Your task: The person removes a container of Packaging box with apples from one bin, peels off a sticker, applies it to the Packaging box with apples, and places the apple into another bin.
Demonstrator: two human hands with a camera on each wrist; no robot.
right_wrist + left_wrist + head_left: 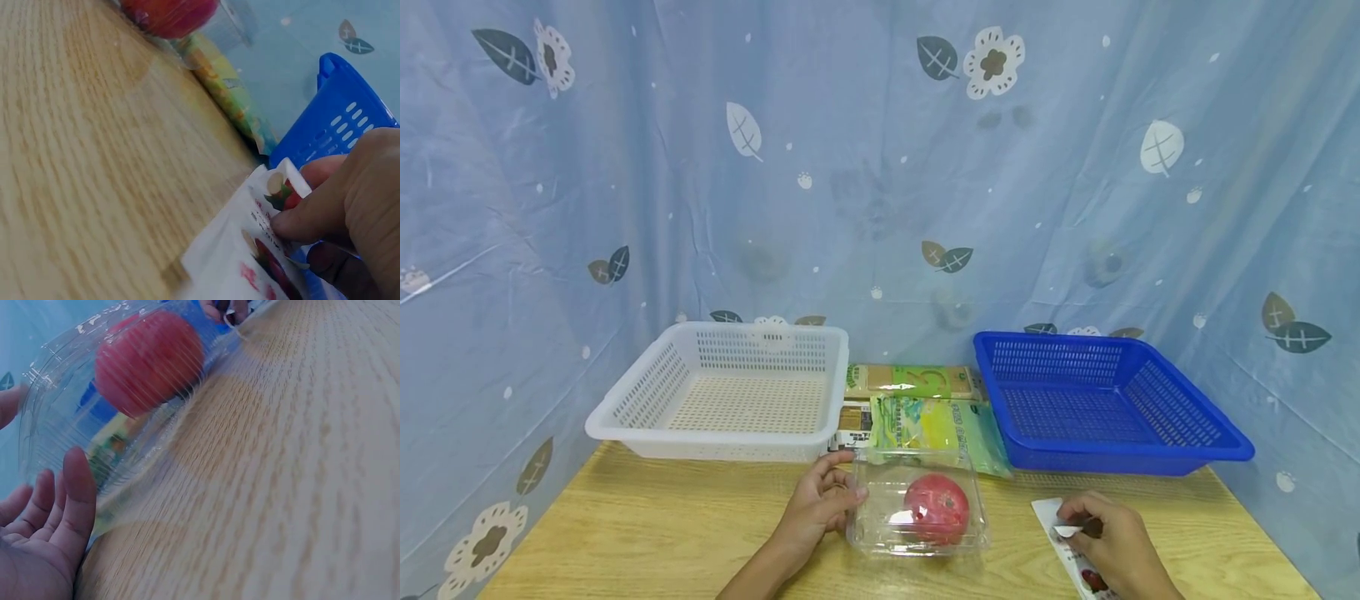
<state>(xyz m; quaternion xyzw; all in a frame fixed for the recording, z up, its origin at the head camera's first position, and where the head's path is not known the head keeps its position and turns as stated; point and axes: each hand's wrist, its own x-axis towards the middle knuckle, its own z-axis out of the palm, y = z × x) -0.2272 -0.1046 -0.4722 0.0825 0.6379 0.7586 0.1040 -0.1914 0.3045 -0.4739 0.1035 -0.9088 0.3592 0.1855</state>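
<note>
A clear plastic clamshell box (880,483) stands on the table with a round red fruit (937,508) inside. My left hand (823,500) is at the box's left side, thumb and fingers loosely spread, with fingertips right at its wall. In the left wrist view, the thumb (78,478) overlaps the clear plastic. To the right, my right hand (1108,533) pinches the edge of a flat white packet (1063,546) between thumb and fingers. Pictures of dark red fruit show on the packet (250,250) in the right wrist view.
A white basket (722,446) stands at the back left, a blue basket (1120,458) at the back right. Between them lie a yellow-green bag (917,423), a tan packet with a green 3 (910,381) and a brown-and-white pack (853,421). A blue curtain (880,208) hangs behind.
</note>
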